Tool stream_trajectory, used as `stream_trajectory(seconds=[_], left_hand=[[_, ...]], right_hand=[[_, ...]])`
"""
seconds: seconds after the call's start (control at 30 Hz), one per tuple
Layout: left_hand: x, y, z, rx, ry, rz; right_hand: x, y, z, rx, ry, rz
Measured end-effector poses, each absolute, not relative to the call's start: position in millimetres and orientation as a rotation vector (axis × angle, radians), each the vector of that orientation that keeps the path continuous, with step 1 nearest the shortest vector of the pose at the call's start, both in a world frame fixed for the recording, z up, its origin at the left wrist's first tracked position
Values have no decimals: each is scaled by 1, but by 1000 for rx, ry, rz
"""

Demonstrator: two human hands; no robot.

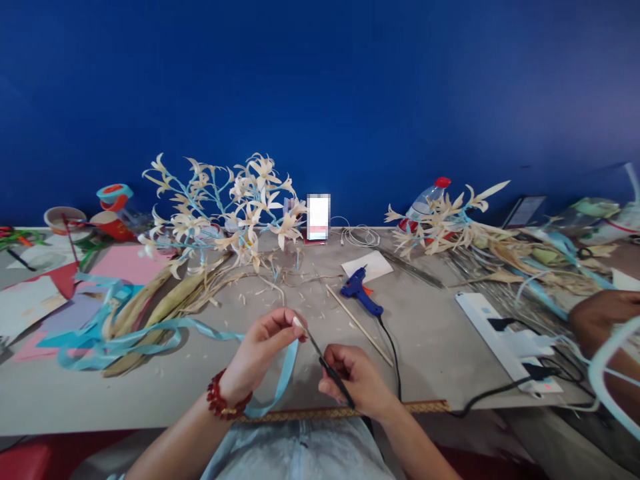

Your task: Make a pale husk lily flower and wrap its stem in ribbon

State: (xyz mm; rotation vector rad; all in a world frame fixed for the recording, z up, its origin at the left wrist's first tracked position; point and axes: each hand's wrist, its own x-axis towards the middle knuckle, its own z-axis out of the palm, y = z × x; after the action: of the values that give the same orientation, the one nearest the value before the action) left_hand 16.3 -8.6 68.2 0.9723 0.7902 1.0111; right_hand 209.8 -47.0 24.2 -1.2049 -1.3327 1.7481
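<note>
My left hand (273,335), with a red beaded bracelet on the wrist, is closed in a pinch on a small whitish piece (298,323). My right hand (353,379) is wrapped round a slim dark-handled tool (334,377); its narrow metal end reaches up to the fingertips of my left hand. Whether it is tweezers or a blade I cannot tell. A light blue ribbon (286,375) hangs below my left hand and runs left across the table. Ahead of my hands lie a blue glue gun (361,291) and a thin pale stick (359,325).
Pale husk flowers on blue stems (250,213) stand at back left, with dried husks (173,300) and coloured paper (127,265) nearby. A white power strip (493,337) with cables lies right, by another person's hand (597,320). A phone (319,217) stands against the wall.
</note>
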Motion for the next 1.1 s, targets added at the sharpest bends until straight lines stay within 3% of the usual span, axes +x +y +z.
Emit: stream_trajectory(seconds=[0.23,0.43,0.77,1.0,1.1], left_hand=[[17,-7,64,953,840,1020],[17,-8,58,880,871,1042],[18,-11,59,910,887,1051],[14,-14,59,882,879,1089],[15,-15,58,854,854,1112]], right_hand=[[215,-40,20,-1354,-1304,1640],[236,-36,14,-1884,-1885,800],[237,-37,13,-2006,-2225,303],[244,-26,18,-2025,-2235,444],[243,-28,18,-1844,-2008,751]])
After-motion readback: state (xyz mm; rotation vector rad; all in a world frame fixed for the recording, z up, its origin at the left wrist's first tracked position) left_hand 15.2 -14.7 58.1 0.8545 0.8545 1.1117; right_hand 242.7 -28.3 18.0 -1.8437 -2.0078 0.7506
